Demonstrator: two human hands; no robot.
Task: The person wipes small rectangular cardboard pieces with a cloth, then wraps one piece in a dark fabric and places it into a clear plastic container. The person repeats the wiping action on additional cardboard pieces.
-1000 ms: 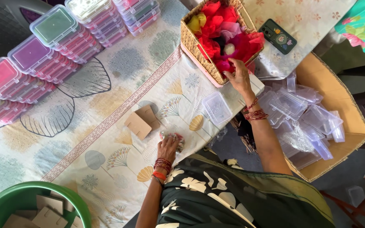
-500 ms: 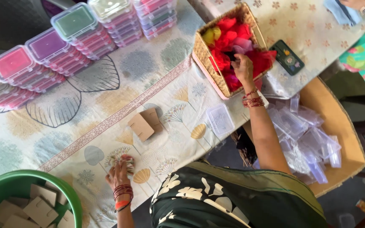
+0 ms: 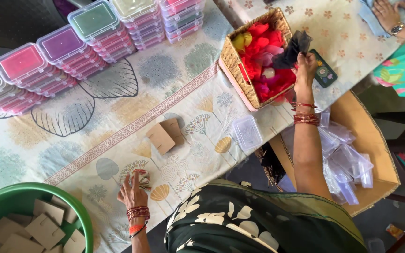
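Observation:
My right hand (image 3: 305,63) is raised over the wicker basket (image 3: 231,61) and pinches a small black sheer pouch (image 3: 292,48). The basket holds red, pink and yellow fabric pouches (image 3: 263,51). My left hand (image 3: 132,189) rests flat on the patterned tablecloth (image 3: 118,117) near the front edge, fingers spread, holding nothing. Two brown cardboard cards (image 3: 165,135) lie on the cloth ahead of my left hand. A clear plastic box (image 3: 248,133) lies near the table edge between my arms.
Stacks of clear boxes with coloured contents (image 3: 62,51) line the far side. A green tub (image 3: 78,211) with several brown cards sits at the lower left. A cardboard carton (image 3: 376,145) with clear boxes stands on the right. Another person's hands (image 3: 392,11) show at top right.
My right hand has lifted out of the basket holding the black pouch. My left hand has stayed flat on the cloth near the front edge.

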